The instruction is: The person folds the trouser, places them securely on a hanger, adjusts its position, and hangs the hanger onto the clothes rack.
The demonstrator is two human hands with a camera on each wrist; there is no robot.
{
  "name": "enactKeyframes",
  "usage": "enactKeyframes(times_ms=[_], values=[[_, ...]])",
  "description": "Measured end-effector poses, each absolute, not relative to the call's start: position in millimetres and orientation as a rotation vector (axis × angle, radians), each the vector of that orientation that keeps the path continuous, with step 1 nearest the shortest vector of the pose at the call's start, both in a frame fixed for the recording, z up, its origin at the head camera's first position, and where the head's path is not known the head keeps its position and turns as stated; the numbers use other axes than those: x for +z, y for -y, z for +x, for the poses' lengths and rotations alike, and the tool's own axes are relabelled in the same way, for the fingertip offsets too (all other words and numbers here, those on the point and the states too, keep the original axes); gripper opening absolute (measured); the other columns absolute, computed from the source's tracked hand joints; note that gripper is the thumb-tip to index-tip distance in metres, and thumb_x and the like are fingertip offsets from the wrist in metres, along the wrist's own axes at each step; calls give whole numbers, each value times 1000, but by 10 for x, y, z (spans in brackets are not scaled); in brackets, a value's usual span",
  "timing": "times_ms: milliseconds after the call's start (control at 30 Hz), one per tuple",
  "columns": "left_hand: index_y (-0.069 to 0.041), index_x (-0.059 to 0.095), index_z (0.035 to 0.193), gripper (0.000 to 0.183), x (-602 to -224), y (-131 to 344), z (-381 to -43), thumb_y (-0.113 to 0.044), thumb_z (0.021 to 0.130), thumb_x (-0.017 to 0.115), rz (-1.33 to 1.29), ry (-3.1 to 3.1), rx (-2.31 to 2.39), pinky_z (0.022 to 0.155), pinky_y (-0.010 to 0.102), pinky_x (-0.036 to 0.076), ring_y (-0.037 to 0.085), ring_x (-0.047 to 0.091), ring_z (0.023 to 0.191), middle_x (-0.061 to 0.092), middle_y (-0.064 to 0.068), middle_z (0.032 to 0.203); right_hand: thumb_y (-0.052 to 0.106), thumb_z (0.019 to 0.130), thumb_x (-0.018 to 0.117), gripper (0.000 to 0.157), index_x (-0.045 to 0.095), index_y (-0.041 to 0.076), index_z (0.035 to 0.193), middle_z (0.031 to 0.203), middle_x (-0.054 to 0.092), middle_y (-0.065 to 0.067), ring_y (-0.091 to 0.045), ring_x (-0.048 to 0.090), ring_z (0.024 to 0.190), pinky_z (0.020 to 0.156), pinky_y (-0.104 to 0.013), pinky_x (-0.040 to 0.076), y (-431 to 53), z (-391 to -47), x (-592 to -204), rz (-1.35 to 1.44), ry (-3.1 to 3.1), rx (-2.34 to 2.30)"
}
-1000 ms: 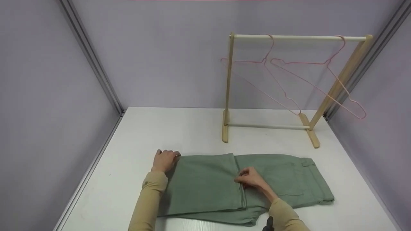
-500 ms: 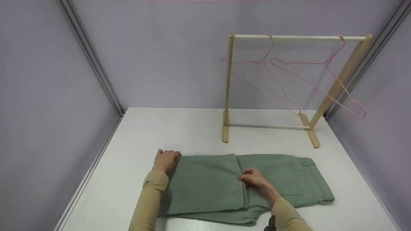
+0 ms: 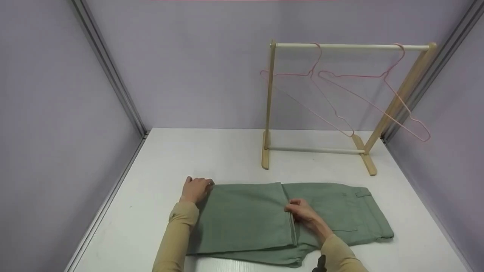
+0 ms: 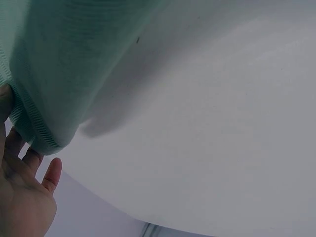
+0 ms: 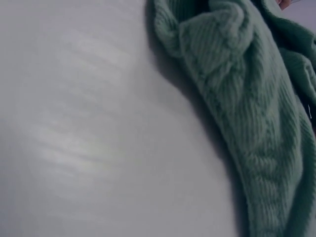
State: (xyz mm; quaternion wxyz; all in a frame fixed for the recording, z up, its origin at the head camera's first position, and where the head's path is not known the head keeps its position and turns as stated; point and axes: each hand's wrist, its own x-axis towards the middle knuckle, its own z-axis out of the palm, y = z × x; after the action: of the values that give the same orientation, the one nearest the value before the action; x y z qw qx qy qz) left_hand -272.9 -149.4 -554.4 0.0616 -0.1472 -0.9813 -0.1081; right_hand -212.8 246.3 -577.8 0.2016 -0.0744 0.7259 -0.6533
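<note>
Green corduroy trousers (image 3: 245, 217) lie sideways across the table, waistband to the right, legs folded back over themselves. My left hand (image 3: 195, 190) is at the upper corner of the fold on the left; in the left wrist view its thumb and fingers pinch the ribbed cloth (image 4: 64, 74), with the little finger free. At the leg hems, my right hand (image 3: 304, 214) pinches the edge of the upper layer between thumb and fingers. The right wrist view catches a rumpled lower edge of the trousers (image 5: 247, 123), but the right hand's grip is out of sight there.
Behind the trousers stands a wooden rack (image 3: 266, 113) with a white top rail (image 3: 355, 47). Two pink wire hangers (image 3: 310, 73) hang from it. Pale panels enclose the white table (image 3: 170, 158) at the back and both sides.
My right hand has drawn the hem edge a little to the right, so the upper layer reaches further toward the waistband. The left hand has stayed nearly in place.
</note>
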Motion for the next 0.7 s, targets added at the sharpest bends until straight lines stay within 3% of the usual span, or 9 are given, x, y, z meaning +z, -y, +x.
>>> enactKeyframes(times_ms=[233,500,700], values=[[-15,77,102,14,-5560,1482,-2733,-21,97,67,-425,2950,-352,84,48,47,27,73,87,79,5,96,4,95,57,26,45,12,74,62,40,8,-6,38,54,53,-23,37,-2462,-2103,-5788,-177,-2033,-1891],[-14,77,102,13,-5539,1470,-2729,-21,96,68,-447,2947,-372,88,51,48,28,73,88,79,5,95,3,90,66,14,52,4,85,62,45,5,-9,43,53,51,-24,42,-2464,-2039,-5619,-301,-2327,-1596],[-13,76,104,15,-5546,1417,-2748,-21,97,67,-456,2972,-410,90,52,48,30,73,91,78,7,98,10,91,71,23,52,7,80,59,42,9,-5,44,50,50,-23,43,-2516,-2040,-5613,-376,-2382,-1508]])
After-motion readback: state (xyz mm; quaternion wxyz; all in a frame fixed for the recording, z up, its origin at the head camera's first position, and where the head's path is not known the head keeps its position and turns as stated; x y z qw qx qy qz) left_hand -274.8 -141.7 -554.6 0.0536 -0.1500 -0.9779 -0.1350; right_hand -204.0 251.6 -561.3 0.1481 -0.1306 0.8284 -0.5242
